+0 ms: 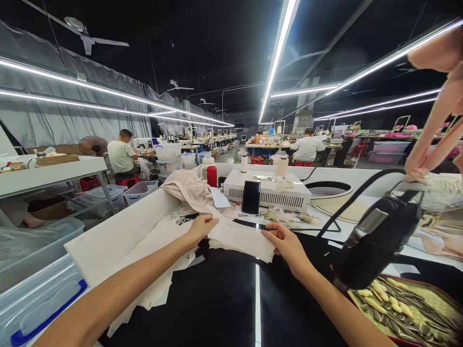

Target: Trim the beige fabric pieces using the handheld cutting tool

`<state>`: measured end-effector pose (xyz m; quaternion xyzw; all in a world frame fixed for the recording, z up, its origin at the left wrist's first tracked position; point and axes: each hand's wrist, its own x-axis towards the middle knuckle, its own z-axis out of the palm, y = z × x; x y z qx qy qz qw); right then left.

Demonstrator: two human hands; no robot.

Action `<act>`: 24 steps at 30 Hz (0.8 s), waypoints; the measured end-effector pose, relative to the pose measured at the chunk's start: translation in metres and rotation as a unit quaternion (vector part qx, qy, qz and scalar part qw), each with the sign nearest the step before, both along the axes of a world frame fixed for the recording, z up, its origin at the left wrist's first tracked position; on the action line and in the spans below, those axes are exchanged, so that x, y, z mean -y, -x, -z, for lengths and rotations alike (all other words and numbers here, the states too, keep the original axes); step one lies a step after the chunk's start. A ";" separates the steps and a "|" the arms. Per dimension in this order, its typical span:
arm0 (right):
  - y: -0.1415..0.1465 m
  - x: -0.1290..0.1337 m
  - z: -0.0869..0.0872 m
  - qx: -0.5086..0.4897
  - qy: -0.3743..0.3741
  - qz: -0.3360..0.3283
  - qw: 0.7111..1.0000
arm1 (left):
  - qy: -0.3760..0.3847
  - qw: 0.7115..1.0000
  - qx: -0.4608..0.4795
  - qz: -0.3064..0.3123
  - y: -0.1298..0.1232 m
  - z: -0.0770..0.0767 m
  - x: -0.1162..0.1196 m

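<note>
My left hand (201, 229) pinches the upper left corner of a white fabric piece (241, 239), its thumb and fingers pressed together. At the other end of it my right hand (286, 245) is closed on the right edge. The piece is stretched nearly flat between both hands, low over a glossy black tabletop (220, 299). Uneven layers show along its lower edge; I cannot tell how many there are. Under my left forearm lies a loose pile of white cut pieces (154, 250). Beige lace fabric (191, 188) is heaped just beyond my left hand.
A dark phone (251, 197) leans against a white slotted machine box (269, 188), near a red thread spool (211, 176). On the right hang a black device (378, 241) and its cable, above a tray of sunflower seeds and peanuts (401, 308). Co-workers sit farther back.
</note>
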<state>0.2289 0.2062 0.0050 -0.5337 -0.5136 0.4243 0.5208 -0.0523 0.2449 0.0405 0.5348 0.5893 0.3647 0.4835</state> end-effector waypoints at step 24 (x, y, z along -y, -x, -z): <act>0.029 0.037 0.011 0.155 -0.095 -0.006 0.983 | -0.046 0.892 -0.449 -0.029 0.146 -0.033 0.062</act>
